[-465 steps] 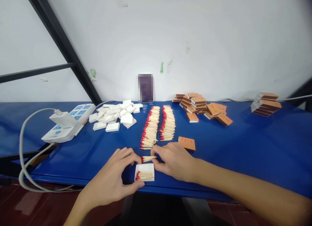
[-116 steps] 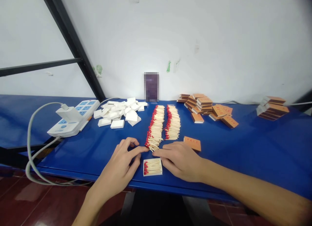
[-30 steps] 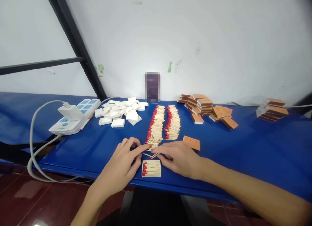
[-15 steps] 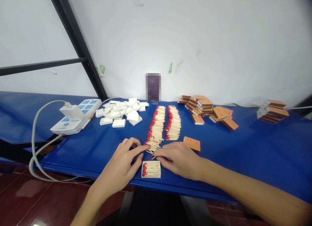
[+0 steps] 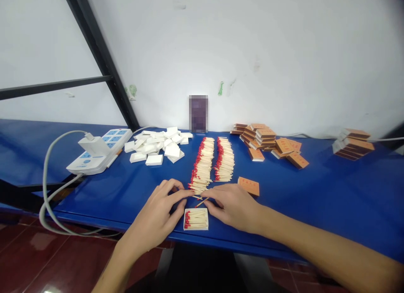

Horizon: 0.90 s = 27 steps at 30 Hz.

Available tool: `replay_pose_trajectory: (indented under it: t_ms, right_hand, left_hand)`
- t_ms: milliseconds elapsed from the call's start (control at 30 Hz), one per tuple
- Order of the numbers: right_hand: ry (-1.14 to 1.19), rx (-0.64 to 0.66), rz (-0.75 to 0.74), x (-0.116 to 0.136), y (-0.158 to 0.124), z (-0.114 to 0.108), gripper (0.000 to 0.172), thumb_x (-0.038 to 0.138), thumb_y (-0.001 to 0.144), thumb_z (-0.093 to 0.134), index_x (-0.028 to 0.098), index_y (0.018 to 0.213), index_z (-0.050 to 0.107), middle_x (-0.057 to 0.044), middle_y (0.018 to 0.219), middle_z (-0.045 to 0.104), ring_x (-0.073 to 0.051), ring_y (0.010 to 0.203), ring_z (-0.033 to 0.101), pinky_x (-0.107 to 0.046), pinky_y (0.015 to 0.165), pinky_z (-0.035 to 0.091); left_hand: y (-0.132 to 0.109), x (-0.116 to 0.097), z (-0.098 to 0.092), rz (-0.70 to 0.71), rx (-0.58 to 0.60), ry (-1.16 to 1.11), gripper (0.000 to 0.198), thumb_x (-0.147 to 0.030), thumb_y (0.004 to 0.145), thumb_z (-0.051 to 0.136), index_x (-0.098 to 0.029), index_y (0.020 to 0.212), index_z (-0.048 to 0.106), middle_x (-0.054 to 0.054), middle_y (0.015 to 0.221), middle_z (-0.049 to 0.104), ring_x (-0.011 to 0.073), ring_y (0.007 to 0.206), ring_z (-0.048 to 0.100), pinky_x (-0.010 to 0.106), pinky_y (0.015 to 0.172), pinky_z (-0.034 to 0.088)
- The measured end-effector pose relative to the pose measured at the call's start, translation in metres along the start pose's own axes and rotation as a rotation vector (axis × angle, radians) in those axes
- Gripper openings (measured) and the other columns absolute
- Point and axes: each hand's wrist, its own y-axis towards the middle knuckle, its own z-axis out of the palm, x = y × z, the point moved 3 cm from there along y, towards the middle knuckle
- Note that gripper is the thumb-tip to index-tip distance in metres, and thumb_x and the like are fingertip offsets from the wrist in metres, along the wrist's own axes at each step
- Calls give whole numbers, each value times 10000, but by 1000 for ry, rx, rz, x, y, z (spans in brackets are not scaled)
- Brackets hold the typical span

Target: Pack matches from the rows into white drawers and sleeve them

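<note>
My left hand (image 5: 162, 211) is open, its index fingertip against the front left end of a row of red-headed matches (image 5: 202, 164). Across from it my right hand (image 5: 235, 206), also open, rests its index fingertip at the front right of that row. A loose match (image 5: 202, 202) lies slanted beside my right thumb and index finger, and another is partly visible between the fingertips. In front of both hands sits a white matchbox tray (image 5: 196, 228) with matches lying in it, heads to the left. A second row of matches (image 5: 224, 160) lies to the right.
White trays (image 5: 154, 159) are heaped at the back left, beside a power strip (image 5: 94, 162) with a looping cable. Orange matchbox covers (image 5: 265, 135) pile up at the back right. One orange cover (image 5: 248, 186) lies behind my right hand; more are stacked far right (image 5: 355, 145).
The scattered matches at the front of the left row have been pushed back and lie more evenly. My right index fingertip has shifted slightly back and right, leaving the slanted match more exposed.
</note>
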Motion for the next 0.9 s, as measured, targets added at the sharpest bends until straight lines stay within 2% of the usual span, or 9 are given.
replay_pose_trajectory:
  t_ms: [100, 300, 600, 900]
  right_hand:
    - [14, -12, -10, 1, 0, 0, 237, 211, 958, 536, 206, 1115, 712, -26, 855, 746, -173, 748, 677, -271, 690, 450]
    - [19, -16, 56, 1, 1, -2, 166, 185, 920, 556, 171, 993, 704, -33, 816, 719, -169, 737, 662, -265, 679, 449]
    - [4, -38, 31, 2, 0, -2, 124, 180, 896, 577, 166, 931, 695, -17, 749, 684, -146, 649, 607, -256, 644, 426]
    - [-25, 54, -87, 4, 0, -3, 248, 195, 963, 504, 216, 1095, 713, -20, 793, 712, -165, 713, 636, -268, 652, 389]
  left_hand:
    - [0, 0, 1, 15, 4, -21, 354, -195, 1033, 407, -323, 1292, 612, 44, 1179, 551, 222, 1087, 537, 389, 942, 465]
    - [-1, 0, 0, 20, 0, -32, 323, -172, 1012, 412, -275, 1165, 677, 60, 1162, 567, 229, 1061, 547, 385, 924, 477]
    - [0, -2, 1, 2, 10, -13, 340, -198, 1023, 410, -270, 1224, 675, 74, 1178, 573, 242, 1066, 528, 403, 931, 490]
    - [1, -2, -1, 4, 17, -10, 350, -187, 1021, 412, -280, 1263, 647, 64, 1180, 591, 238, 1070, 533, 417, 949, 478]
